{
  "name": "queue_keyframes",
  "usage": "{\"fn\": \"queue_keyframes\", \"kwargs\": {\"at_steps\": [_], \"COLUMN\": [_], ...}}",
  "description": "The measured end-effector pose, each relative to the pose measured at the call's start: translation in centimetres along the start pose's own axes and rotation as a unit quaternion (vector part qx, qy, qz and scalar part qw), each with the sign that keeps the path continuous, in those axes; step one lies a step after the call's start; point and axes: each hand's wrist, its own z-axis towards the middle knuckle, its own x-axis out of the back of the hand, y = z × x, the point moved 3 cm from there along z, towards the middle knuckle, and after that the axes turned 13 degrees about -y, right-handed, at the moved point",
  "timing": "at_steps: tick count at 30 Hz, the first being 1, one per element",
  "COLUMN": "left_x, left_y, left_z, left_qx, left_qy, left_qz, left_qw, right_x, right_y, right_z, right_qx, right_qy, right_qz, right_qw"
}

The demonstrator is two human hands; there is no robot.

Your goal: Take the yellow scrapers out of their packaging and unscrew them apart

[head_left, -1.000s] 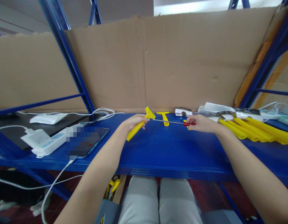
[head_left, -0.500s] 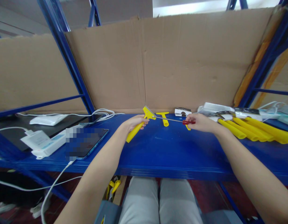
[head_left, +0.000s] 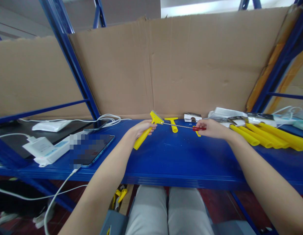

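Note:
My left hand (head_left: 145,127) is closed round a yellow scraper (head_left: 142,139) just below its wide head, the handle slanting down to the left. A thin metal blade edge shows along the top of that head. In my right hand (head_left: 207,128) is a screwdriver (head_left: 198,129) with a red handle, its long shaft pointing left. The screwdriver's tip meets the scraper head near its right end. Behind the shaft, a yellow T-shaped handle piece (head_left: 174,128) lies on the blue shelf (head_left: 176,160). Another yellow piece (head_left: 198,133) is partly hidden by my right hand.
Several yellow handles (head_left: 266,138) lie at the right near plastic-wrapped packs (head_left: 227,113). A small white and black box (head_left: 192,117) stands at the back against the cardboard (head_left: 190,65). On the left are a phone (head_left: 97,151), a power strip (head_left: 53,151) and white cables (head_left: 112,120).
Hardly anything differs. The scraper head and the screwdriver have shifted very slightly, with the tip still at the head.

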Motion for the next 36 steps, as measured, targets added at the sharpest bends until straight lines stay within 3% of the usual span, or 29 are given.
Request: {"fn": "queue_keyframes", "kwargs": {"at_steps": [19,36], "left_x": [-0.7,-1.6], "left_y": [0.4,1.7], "left_z": [-0.4,-1.4], "left_qx": [0.019,0.001], "left_qy": [-0.007,0.047], "left_qz": [0.015,0.058], "left_qw": [1.0,0.997], "right_x": [0.0,-0.7], "right_y": [0.0,-0.6], "right_z": [0.0,-0.1], "right_qx": [-0.003,-0.002], "right_qy": [0.003,-0.04], "right_qz": [-0.002,0.022], "right_qw": [1.0,0.999]}}
